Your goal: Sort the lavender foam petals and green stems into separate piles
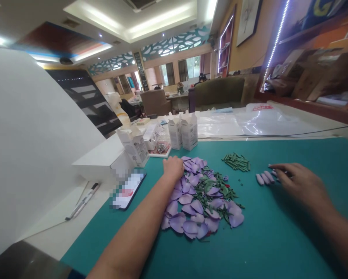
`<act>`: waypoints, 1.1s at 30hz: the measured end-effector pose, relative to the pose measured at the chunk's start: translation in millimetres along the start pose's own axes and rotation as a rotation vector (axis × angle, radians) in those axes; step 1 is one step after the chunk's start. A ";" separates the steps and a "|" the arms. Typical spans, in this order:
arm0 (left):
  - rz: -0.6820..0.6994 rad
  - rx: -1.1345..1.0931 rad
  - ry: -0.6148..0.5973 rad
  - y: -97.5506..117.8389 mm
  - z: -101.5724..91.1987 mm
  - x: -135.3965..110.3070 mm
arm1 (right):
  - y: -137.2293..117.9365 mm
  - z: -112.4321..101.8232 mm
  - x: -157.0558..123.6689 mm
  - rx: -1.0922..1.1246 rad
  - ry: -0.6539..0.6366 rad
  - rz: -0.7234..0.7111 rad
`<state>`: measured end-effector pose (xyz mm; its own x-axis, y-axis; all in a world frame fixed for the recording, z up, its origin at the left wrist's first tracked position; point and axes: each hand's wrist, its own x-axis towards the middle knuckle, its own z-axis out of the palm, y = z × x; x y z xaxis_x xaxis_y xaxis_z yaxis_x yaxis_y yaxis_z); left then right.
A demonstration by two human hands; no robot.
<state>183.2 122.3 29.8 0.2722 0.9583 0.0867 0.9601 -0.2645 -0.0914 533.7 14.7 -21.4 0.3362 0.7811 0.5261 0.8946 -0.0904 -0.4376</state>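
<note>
At the upper left edge of a pile of purple plastic petals [178, 223] is my left hand [173, 169], its fingers curled down against them. What those fingers hold, if anything, is hidden. Green leafy plastic pieces [210, 188] and a few red bits are mixed into the pile's right side. My right hand [297, 180] is at the right, thumb and fingers closed around a small lilac bud-shaped piece [274, 174], partly hidden. Beside it, similar lilac bud-shaped pieces [264, 178] lie in a short row on the green mat [267, 240].
Short green sticks [236, 162] lie heaped behind the buds. White cartons [190, 131] stand along the mat's back edge, near a white box [101, 166]. A phone [129, 190] and marker pens [83, 201] are on the left. Clear plastic sheeting [235, 124] covers the far table.
</note>
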 end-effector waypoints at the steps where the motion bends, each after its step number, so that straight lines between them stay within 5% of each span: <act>1: -0.011 0.008 0.009 0.6 0.6 0.3 | -0.3 -0.4 -0.7 0.009 0.006 -0.013; 15: -0.103 -0.029 -0.016 -0.6 8.6 1.3 | 1.3 1.5 -2.2 0.074 0.053 -0.092; 20: -0.094 -0.122 -0.022 -7.8 -6.0 -3.7 | -5.5 -1.1 -1.6 0.082 0.057 -0.111; 25: 0.131 -0.333 -0.039 11.7 -31.3 -27.0 | -45.1 -8.1 -11.7 0.231 -0.027 -0.189; 29: 0.381 -0.755 -0.199 44.0 -41.2 -53.1 | -93.9 -9.8 -34.2 0.436 -0.221 -0.426; 33: 0.372 -1.000 -0.345 64.1 -39.5 -69.5 | -122.4 -7.6 -51.7 0.465 -0.231 -0.642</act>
<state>228.4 34.5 57.1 0.6693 0.7393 -0.0742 0.4855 -0.3595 0.7969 409.0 -19.4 10.5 -0.3135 0.7057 0.6354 0.6619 0.6422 -0.3867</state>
